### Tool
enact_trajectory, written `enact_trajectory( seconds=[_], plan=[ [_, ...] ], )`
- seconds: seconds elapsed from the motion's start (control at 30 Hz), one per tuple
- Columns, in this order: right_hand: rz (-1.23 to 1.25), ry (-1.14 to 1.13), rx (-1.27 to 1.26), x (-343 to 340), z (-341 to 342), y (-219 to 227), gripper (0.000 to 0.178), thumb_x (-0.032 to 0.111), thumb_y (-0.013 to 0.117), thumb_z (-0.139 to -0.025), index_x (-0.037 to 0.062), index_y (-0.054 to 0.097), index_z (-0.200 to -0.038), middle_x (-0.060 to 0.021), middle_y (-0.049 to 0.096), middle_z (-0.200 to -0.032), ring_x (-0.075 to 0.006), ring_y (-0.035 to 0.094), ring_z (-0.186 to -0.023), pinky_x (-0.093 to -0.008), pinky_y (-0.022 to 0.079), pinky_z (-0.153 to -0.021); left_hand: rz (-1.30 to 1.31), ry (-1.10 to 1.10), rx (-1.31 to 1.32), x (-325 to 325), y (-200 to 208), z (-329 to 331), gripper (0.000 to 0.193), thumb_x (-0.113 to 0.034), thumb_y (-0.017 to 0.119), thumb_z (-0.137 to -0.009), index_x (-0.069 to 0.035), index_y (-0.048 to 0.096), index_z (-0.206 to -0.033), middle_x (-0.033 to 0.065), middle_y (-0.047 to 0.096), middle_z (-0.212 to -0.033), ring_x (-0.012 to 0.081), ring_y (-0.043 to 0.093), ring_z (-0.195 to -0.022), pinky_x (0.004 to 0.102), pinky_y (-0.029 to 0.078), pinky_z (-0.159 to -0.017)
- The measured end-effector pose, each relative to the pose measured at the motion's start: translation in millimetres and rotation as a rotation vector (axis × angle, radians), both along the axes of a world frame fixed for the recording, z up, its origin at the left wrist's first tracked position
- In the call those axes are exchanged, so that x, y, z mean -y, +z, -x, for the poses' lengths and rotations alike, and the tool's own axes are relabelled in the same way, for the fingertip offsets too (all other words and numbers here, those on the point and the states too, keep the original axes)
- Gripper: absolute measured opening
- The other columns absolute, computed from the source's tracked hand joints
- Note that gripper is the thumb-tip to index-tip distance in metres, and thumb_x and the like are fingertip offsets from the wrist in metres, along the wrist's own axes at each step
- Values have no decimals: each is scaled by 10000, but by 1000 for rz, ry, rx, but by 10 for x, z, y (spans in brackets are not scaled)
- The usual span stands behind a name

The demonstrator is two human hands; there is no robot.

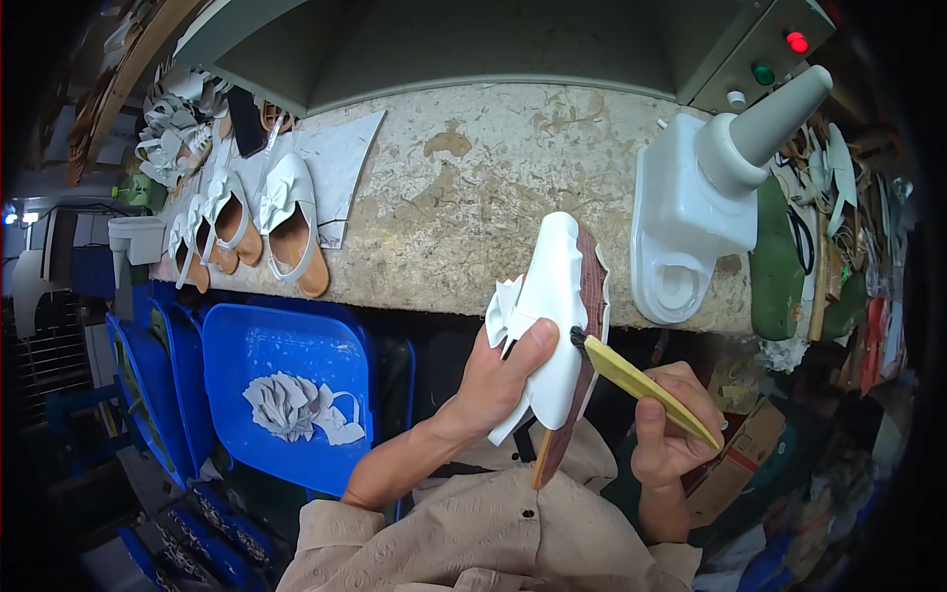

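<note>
My left hand point(490, 383) is wrapped round a white shoe point(550, 296) with a bow on its side, held up in front of my body with the toe pointing away. Its brown, grained underside point(592, 296) faces right, and the white upper's edge is crinkled along it. In my right hand point(676, 429) is a brush with a flat yellow handle point(646, 385). The brush's dark bristles meet the shoe's edge near my left thumb. Several finished-looking white sandals with bows point(286, 212) stand in a row at the left of the bench.
A white container with a conical grey spout point(691, 217) stands on the stained bench point(434, 217) at right. Behind is a grey metal hood point(493, 49). A blue chair point(281, 340) at left holds cut white pieces. Dark green pieces point(779, 257) lie far right.
</note>
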State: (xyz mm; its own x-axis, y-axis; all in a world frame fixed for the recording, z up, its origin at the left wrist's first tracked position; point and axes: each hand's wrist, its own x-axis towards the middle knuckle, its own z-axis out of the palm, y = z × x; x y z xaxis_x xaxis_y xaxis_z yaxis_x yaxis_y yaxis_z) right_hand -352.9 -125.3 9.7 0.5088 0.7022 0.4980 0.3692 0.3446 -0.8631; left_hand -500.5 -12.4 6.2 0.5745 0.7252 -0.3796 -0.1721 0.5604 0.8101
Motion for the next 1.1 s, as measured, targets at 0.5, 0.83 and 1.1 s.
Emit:
enact_trajectory(
  seconds=[0.5,0.83,1.1],
  plan=[
    [19,40,105,175,38,-29,194,19,722,-821,-40,628,-980,-168,685,-757,-283,679,-652,-326,551,-561,-17,-4,-62,-55,38,-54,424,-298,535,-994,-6,470,-1295,51,585,-1067,91,557,-944,277,475,-824],
    [28,77,146,306,104,-15,184,23,735,-804,-53,636,-940,-188,694,-786,-286,671,-656,-334,572,-574,-41,53,-136,-103,42,-105,439,-297,560,-978,-3,473,-1293,52,587,-1061,89,555,-923,267,473,-800],
    [50,75,231,357,137,-41,193,-33,723,-749,-41,656,-930,-183,698,-829,-283,661,-683,-334,576,-586,-128,110,-168,-161,40,-129,405,-251,587,-962,-9,494,-1273,48,592,-1048,87,555,-914,267,474,-791]
  ],
)
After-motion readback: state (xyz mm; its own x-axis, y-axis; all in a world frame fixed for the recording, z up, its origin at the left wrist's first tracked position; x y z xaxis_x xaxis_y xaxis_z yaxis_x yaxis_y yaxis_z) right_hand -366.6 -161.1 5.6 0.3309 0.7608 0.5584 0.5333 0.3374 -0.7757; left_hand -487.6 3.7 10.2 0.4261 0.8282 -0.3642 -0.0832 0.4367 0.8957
